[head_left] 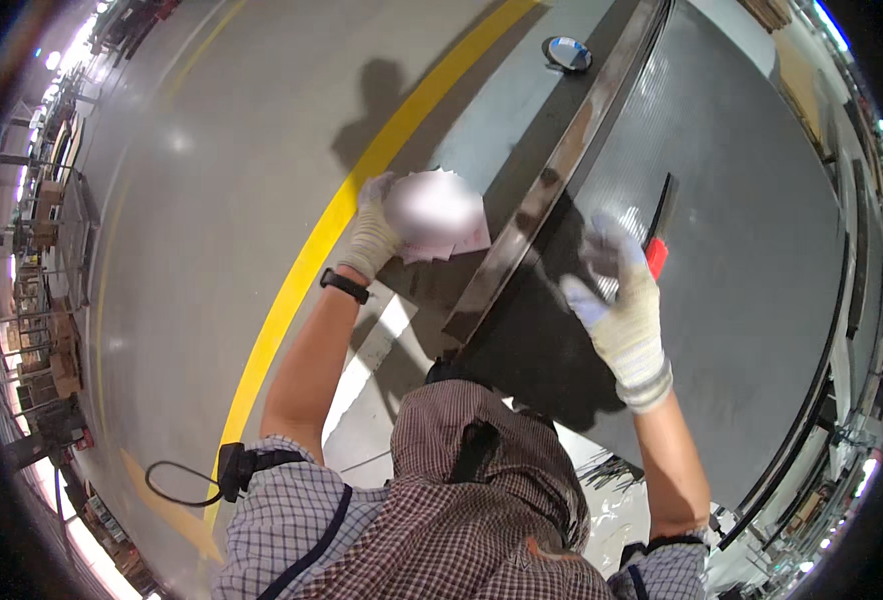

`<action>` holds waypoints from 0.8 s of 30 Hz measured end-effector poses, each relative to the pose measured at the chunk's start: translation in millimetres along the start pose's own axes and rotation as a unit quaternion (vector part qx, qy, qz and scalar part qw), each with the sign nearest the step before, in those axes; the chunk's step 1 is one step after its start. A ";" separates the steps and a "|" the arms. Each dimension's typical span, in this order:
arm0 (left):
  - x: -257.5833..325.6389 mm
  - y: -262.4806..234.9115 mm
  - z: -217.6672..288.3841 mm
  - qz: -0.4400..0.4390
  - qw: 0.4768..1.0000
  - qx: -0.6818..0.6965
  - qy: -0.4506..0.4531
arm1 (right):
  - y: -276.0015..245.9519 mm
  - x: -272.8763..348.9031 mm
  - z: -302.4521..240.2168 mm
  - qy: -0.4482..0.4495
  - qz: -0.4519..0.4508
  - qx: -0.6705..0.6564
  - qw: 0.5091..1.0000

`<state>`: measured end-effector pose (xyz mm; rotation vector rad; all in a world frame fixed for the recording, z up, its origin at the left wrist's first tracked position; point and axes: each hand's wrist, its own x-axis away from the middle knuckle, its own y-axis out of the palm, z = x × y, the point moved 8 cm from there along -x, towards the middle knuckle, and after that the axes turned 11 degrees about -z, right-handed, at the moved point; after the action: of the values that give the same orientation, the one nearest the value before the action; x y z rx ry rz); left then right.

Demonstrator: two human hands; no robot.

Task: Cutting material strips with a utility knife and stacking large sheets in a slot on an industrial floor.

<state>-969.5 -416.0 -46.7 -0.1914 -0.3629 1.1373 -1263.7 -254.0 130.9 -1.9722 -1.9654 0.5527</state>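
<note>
My left hand (369, 232), in a pale knit glove with a black band at the wrist, grips a fanned stack of pinkish-white paper sheets (471, 235) by its left side. A blur covers the middle of the stack. Over the dark ribbed surface (741, 330), my right hand (625, 315) is raised in a similar glove with grey-tipped fingers. Its thumb and fingers are spread, and nothing shows between them. Close beside its fingertips lies a long thin black tool with a red handle (656, 257).
A worn metal bar (531, 215) runs along the left edge of the ribbed surface. Beyond the papers sits a round, pale-topped roll or tin (568, 54). A yellow floor line (306, 270) curves past on the left. Shelving with boxes (64, 345) stands at the far left.
</note>
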 end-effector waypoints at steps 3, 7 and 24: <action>-15.8 -15.6 -17.4 -0.036 0.992 0.104 -0.066 | -23.0 37.8 17.9 0.109 0.028 -0.117 0.987; -63.8 -42.3 -5.8 -0.069 0.983 0.125 -0.114 | -48.4 91.3 27.8 0.207 0.026 -0.071 0.975; -359.2 101.7 157.5 -0.053 0.864 0.498 0.049 | -92.3 203.8 42.5 0.246 0.096 -0.071 0.962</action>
<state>-1248.2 -706.5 -0.9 0.6771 0.3307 1.0735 -1367.4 -51.3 125.2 -2.1402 -1.5513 -0.0504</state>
